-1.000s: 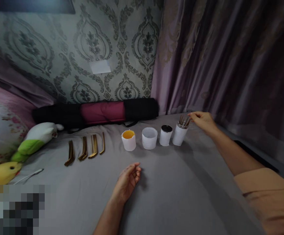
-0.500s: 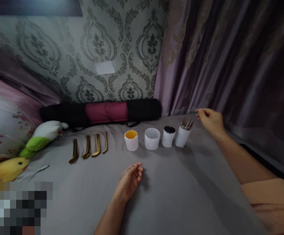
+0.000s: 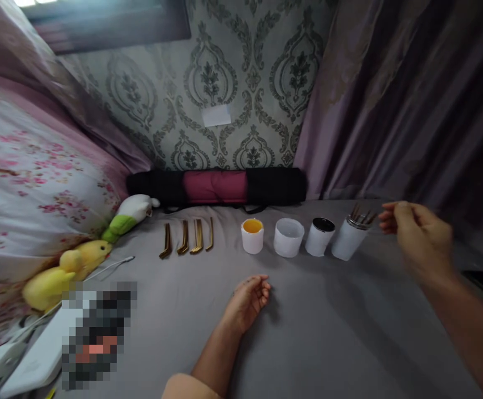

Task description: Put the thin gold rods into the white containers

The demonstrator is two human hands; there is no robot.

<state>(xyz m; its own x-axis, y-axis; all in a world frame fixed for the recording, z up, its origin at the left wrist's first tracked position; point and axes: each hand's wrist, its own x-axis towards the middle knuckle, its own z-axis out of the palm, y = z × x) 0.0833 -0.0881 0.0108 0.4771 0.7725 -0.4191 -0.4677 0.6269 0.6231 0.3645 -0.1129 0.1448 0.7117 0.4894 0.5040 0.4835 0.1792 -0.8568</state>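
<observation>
My left hand (image 3: 247, 302) rests on the grey sheet with its fingers loosely curled and nothing in it. My right hand (image 3: 418, 238) hovers just right of a white cup holding several thin sticks (image 3: 351, 235); its fingers are blurred and I see nothing in them. In a row to the left of that cup stand a black-topped cup (image 3: 320, 236), an empty white cup (image 3: 288, 237) and a cup with a yellow inside (image 3: 252, 235). Several bent gold straws (image 3: 189, 238) lie side by side further left.
A black and maroon rolled bag (image 3: 216, 187) lies along the patterned wall. Plush toys, one green and white (image 3: 131, 213) and one yellow (image 3: 64, 271), sit by a floral pillow (image 3: 29, 183) at left. A purple curtain (image 3: 411, 94) hangs at right.
My right hand has drawn back from the stick cup toward the right. The view has swung left, so everything sits further right in the picture. My left hand stays put.
</observation>
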